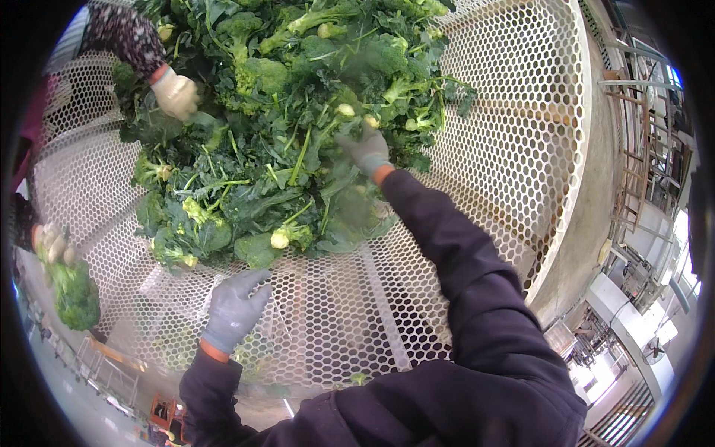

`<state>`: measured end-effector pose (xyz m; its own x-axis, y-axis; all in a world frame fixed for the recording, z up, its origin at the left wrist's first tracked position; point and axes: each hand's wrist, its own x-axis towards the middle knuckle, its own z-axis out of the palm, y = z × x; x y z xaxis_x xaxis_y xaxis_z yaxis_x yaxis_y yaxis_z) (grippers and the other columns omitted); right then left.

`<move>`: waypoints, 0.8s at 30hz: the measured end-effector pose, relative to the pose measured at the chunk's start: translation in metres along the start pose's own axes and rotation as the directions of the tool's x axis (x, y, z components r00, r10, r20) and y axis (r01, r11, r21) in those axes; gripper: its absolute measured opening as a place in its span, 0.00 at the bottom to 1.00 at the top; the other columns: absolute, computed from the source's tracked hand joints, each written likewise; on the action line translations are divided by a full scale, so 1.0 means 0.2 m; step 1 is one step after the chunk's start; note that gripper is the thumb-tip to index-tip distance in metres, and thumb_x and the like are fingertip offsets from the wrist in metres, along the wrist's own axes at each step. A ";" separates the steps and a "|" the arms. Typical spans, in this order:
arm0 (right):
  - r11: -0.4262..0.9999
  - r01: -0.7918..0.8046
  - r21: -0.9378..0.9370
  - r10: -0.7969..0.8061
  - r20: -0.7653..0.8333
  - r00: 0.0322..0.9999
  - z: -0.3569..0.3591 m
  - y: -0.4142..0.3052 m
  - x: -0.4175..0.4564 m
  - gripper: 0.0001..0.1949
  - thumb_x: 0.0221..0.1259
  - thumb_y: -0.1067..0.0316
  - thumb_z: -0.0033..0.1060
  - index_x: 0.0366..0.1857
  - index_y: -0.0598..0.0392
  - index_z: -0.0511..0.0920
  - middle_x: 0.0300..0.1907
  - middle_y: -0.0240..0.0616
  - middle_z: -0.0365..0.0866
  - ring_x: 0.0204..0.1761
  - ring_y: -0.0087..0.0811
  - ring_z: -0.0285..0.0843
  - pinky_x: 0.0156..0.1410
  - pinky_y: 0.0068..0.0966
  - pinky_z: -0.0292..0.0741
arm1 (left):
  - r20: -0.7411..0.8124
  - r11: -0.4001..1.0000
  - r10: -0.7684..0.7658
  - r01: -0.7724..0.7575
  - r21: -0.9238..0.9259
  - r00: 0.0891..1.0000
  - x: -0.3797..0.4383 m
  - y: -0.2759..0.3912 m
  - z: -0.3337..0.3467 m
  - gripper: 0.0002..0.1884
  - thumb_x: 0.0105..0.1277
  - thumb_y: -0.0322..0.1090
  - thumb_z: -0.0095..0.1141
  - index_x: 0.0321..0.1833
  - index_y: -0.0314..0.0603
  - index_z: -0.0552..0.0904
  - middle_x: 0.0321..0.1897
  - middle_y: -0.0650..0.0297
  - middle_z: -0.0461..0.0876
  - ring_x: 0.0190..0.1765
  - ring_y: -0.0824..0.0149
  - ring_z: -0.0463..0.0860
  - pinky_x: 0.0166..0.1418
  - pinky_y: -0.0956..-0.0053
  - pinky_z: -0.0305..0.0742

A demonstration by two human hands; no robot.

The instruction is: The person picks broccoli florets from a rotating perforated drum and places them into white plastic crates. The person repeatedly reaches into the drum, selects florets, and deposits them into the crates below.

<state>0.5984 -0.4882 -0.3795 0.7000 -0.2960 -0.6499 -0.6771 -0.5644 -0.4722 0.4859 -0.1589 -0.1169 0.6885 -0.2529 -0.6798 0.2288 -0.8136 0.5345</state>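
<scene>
A large heap of broccoli heads with leaves and stems (262, 190) lies on a white perforated mesh table (503, 112). My left hand (234, 307), in a grey glove, is over the mesh at the heap's near edge, fingers apart and holding nothing, close to a broccoli head (260, 248). My right hand (366, 148), in a grey glove with an orange cuff, reaches into the right part of the heap beside pale cut stem ends (345, 110). Its fingers are blurred among the leaves, so whether they grip anything cannot be told.
At the upper left a co-worker's gloved hand (176, 95) touches the heap; another gloved hand (56, 244) at the far left holds a broccoli head (75, 293). The table's raised pale rim (584, 139) curves along the right. Orange crates (162, 410) stand on the floor below left.
</scene>
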 end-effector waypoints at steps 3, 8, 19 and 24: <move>0.988 -0.102 0.112 0.116 -0.125 0.985 0.19 -0.12 -0.05 0.42 0.65 0.39 0.76 0.75 0.58 0.75 0.76 0.68 0.69 0.73 0.61 0.76 0.79 0.41 0.73 | 0.018 1.000 -0.003 0.003 -0.013 1.000 0.01 0.00 0.01 0.15 0.68 0.38 0.68 0.54 0.39 0.92 0.53 0.49 0.92 0.58 0.49 0.91 0.65 0.60 0.83; 0.975 0.129 0.179 -0.115 -0.085 0.990 0.18 -0.14 -0.22 0.38 0.69 0.41 0.72 0.75 0.57 0.74 0.79 0.57 0.68 0.77 0.56 0.72 0.81 0.40 0.71 | 0.067 0.999 0.025 -0.022 -0.048 0.997 0.03 0.02 0.03 0.17 0.70 0.39 0.67 0.56 0.36 0.91 0.56 0.46 0.91 0.59 0.47 0.90 0.65 0.60 0.84; 0.655 0.188 -0.732 -0.140 0.126 0.982 0.12 0.33 0.54 0.18 0.76 0.51 0.61 0.55 0.50 0.90 0.53 0.47 0.92 0.56 0.51 0.90 0.60 0.42 0.83 | 0.042 0.998 -0.013 0.016 -0.056 0.999 0.07 0.03 0.00 0.17 0.70 0.40 0.67 0.56 0.38 0.90 0.56 0.47 0.91 0.59 0.49 0.90 0.66 0.61 0.83; 0.974 -0.061 -0.216 0.044 -0.081 0.996 0.02 0.36 0.37 0.28 0.70 0.41 0.65 0.57 0.57 0.88 0.57 0.55 0.90 0.59 0.52 0.88 0.62 0.42 0.82 | 0.060 1.000 -0.008 0.007 0.017 0.998 0.06 0.04 0.00 0.16 0.70 0.38 0.67 0.56 0.39 0.91 0.55 0.48 0.92 0.58 0.49 0.91 0.65 0.60 0.84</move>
<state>0.6011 -0.5485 -0.4643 0.6856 -0.3820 -0.6197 -0.6531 -0.6987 -0.2919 0.4963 -0.1685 -0.1209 0.6443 -0.2771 -0.7128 0.2218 -0.8243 0.5209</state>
